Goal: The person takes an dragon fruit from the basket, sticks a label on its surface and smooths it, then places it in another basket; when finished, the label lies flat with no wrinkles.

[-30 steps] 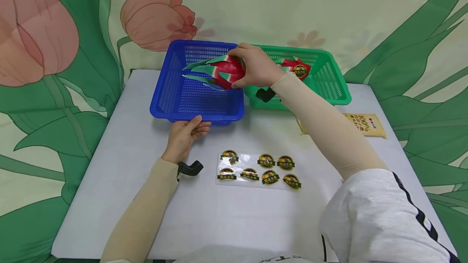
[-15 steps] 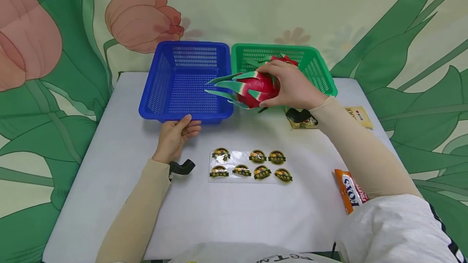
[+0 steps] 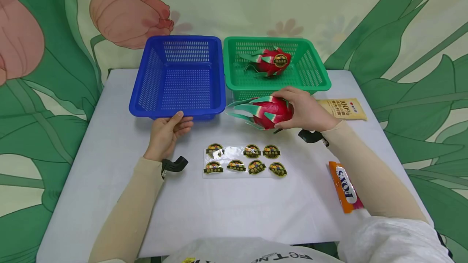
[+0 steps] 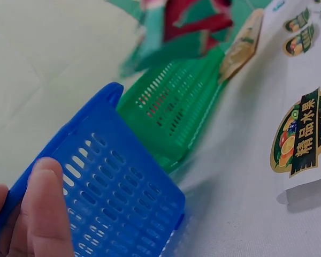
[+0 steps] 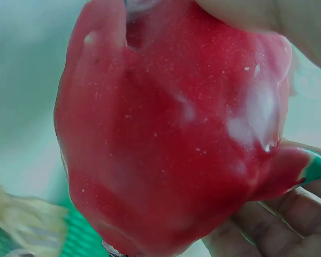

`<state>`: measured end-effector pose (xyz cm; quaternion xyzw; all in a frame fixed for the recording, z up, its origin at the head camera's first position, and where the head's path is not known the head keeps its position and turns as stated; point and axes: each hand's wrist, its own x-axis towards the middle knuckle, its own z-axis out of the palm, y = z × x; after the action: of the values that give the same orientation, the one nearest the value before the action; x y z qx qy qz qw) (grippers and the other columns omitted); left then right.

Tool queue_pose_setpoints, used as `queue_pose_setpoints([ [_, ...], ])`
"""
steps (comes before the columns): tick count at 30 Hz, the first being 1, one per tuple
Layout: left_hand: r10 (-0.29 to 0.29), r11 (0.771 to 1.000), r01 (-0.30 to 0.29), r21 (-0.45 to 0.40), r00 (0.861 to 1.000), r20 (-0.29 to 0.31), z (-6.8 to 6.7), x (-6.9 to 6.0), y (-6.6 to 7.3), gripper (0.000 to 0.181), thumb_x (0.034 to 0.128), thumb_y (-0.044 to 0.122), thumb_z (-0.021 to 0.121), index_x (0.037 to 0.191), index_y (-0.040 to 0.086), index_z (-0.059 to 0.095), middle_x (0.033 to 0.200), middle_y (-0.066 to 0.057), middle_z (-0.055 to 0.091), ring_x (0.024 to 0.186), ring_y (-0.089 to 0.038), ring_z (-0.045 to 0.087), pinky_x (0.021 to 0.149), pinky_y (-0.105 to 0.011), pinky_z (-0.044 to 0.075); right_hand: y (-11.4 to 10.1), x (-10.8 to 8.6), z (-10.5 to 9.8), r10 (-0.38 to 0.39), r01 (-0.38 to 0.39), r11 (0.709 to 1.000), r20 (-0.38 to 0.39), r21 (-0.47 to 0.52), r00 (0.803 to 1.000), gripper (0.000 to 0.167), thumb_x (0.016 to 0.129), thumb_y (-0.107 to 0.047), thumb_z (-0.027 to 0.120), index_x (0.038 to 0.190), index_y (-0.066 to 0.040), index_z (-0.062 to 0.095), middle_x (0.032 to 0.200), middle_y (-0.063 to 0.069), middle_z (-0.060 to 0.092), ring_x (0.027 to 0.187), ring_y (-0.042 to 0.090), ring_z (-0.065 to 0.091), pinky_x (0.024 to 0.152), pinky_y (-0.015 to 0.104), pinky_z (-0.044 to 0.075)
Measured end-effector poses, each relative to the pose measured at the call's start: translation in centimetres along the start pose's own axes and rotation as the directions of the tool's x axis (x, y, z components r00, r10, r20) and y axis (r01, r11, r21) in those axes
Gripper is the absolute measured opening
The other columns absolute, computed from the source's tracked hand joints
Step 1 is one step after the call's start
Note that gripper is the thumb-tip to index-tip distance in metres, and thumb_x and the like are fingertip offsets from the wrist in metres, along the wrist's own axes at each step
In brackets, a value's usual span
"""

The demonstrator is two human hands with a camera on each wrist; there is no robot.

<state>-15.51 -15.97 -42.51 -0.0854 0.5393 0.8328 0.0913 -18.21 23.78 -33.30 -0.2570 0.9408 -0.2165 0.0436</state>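
Note:
In the head view my right hand (image 3: 305, 111) grips a red dragon fruit (image 3: 272, 113) with green leaf tips pointing left, held in front of the green basket (image 3: 278, 94). The fruit (image 5: 171, 128) fills the right wrist view, with fingers round its side. My left hand (image 3: 165, 135) pinches the front rim of the blue basket (image 3: 177, 113), thumb on top and fingers below; nothing lies inside that basket. Another dragon fruit (image 3: 270, 62), bearing a round gold-and-black sticker, lies in the green basket. A sheet of stickers (image 3: 234, 175) lies on the table before both hands.
The white table (image 3: 234, 210) holds a yellow packet (image 3: 343, 109) right of the green basket and an orange FOX'S packet (image 3: 343, 186) beside my right forearm. Both baskets stand side by side at the back, near a flower-patterned cloth backdrop (image 3: 226, 3).
The right hand has carried the dragon fruit from over the blue basket to the right and towards the front. The left hand keeps its hold on the blue rim. The view has shifted right.

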Motion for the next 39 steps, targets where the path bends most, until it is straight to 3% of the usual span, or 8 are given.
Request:
queue_pose_setpoints([
  [7,-0.005,1.0,0.005,-0.01,1.0,-0.008,-0.1,0.0,0.1,0.018,0.1017,0.022,0.068,0.104,0.005,0.071,0.089,-0.002,0.08,0.083,-0.011,0.078,0.076,-0.022,0.062,1.0,0.9,2.8,0.016,-0.016,1.0,0.089,-0.006,0.996,0.078,0.075,-0.026,0.095,0.14,-0.003,0.059,0.136,0.015,0.059,0.124,0.033,0.056,0.094,0.05,0.06],
  [11,-0.007,1.0,0.007,-0.003,1.0,-0.009,0.0,0.1,0.0,0.016,0.1015,0.022,0.068,0.103,0.006,0.071,0.089,-0.002,0.08,0.084,-0.011,0.078,0.077,-0.023,0.062,1.0,1.2,3.4,0.016,-0.016,1.0,0.097,0.001,0.995,0.079,0.074,-0.026,0.095,0.14,-0.003,0.059,0.136,0.015,0.059,0.123,0.032,0.057,0.095,0.049,0.06],
  [21,-0.003,1.0,0.003,-0.01,1.0,-0.008,-0.3,0.1,0.1,0.014,0.1011,0.021,0.068,0.099,0.008,0.073,0.089,-0.002,0.08,0.083,-0.011,0.078,0.077,-0.023,0.062,0.0,2.5,3.8,0.028,-0.03,1.0,0.146,0.009,0.989,0.081,0.078,-0.028,0.093,0.146,-0.009,0.054,0.14,0.014,0.056,0.128,0.031,0.055,0.101,0.05,0.057],
  [28,0.003,1.0,-0.003,-0.01,1.0,0.0,-0.3,-0.1,0.0,0.014,0.1017,0.02,0.068,0.1,0.007,0.073,0.089,-0.003,0.08,0.083,-0.011,0.077,0.078,-0.023,0.062,0.3,2.7,4.1,0.018,-0.026,0.998,0.162,0.049,0.987,0.086,0.08,-0.025,0.091,0.151,-0.007,0.047,0.148,0.013,0.055,0.136,0.03,0.05,0.107,0.051,0.053],
  [39,-0.006,1.0,0.006,-0.015,1.0,0.002,-0.3,0.2,0.1,0.018,0.1011,0.021,0.069,0.105,0.003,0.069,0.089,-0.003,0.08,0.082,-0.011,0.077,0.078,-0.023,0.062,0.3,2.1,2.8,0.039,-0.052,0.99,0.102,0.128,0.994,0.092,0.081,-0.03,0.091,0.155,-0.008,0.042,0.152,0.014,0.053,0.141,0.032,0.05,0.116,0.052,0.044],
])
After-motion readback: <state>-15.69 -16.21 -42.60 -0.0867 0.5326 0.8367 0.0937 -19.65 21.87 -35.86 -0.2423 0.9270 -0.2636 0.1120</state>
